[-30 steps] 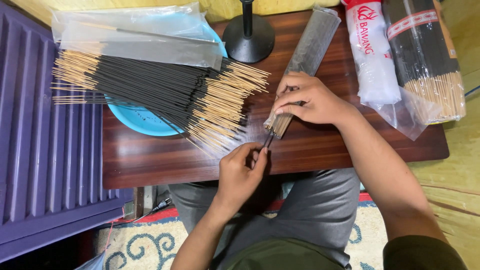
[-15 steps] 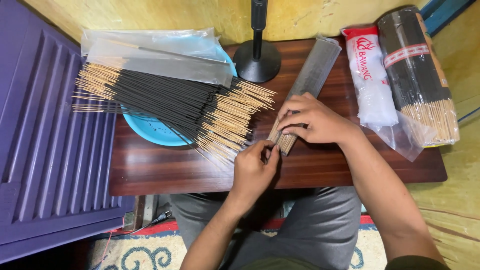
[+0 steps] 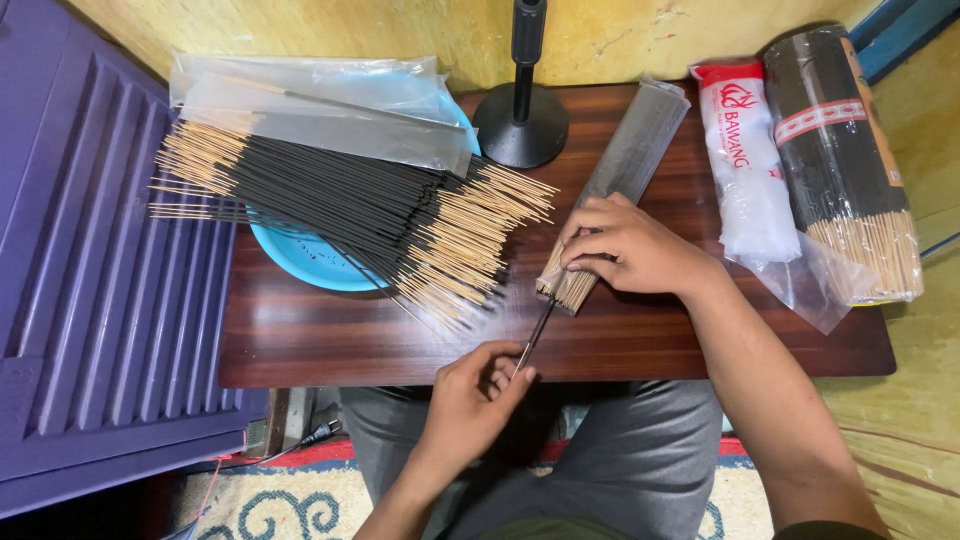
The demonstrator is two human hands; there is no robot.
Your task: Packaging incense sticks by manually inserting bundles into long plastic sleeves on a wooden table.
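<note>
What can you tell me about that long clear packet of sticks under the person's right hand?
The packet is a long, narrow sleeve of clear, glossy plastic, filled with dark incense sticks. It lies flat on the brown wooden table, slanting from beside the black stand base down toward the person. Pale bare stick ends poke out of its open near end. The right hand presses on that end, while the left hand pinches one dark stick at its mouth.

Bright even light, soft shadows, sheen on table, sharp focus, slight edge distortion
</note>
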